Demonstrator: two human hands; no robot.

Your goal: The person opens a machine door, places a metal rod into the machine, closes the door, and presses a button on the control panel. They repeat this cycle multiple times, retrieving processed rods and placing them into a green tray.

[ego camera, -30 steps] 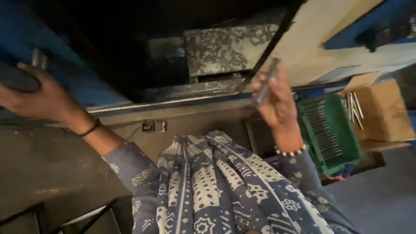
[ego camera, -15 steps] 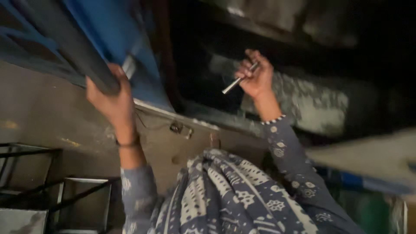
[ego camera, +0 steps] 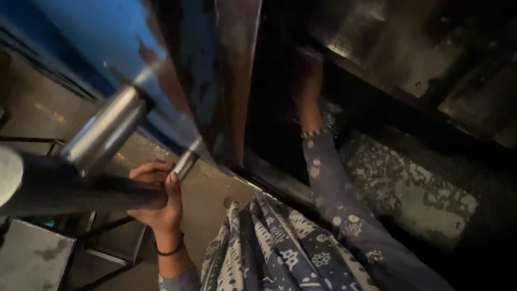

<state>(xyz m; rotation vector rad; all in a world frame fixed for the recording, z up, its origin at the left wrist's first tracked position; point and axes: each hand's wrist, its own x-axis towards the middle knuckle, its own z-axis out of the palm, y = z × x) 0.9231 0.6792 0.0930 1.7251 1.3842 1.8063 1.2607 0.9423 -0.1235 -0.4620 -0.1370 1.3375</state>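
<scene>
1. Since half a second ago the view has swung closer to the machine: the left hand (ego camera: 156,207), which gripped the dark bar higher up, now sits low in the picture, and the right hand (ego camera: 307,81), then held up with a thin metal rod in plain sight, now reaches deep into the dark opening.
2. The dark bar (ego camera: 70,188) runs in from the left edge and ends inside the left hand, just under a bright steel cylinder (ego camera: 107,132) that slants off the blue machine panel (ego camera: 91,37).
3. The bar looks like solid metal: probably heavy, rigid and smooth enough to slip. A full wrap near its end, as here, seems the safest hold.
4. The left hand is closed round the bar's end, fingers curled over the top, thumb up, wrist bent below with a dark band (ego camera: 171,251) on it.
5. The right arm stretches straight up and away in a patterned sleeve (ego camera: 328,188); the hand is blurred in shadow, so I cannot tell whether it is closed or holds anything.
6. A speckled grey plate (ego camera: 409,188) lies below the opening, right of the sleeve.
</scene>
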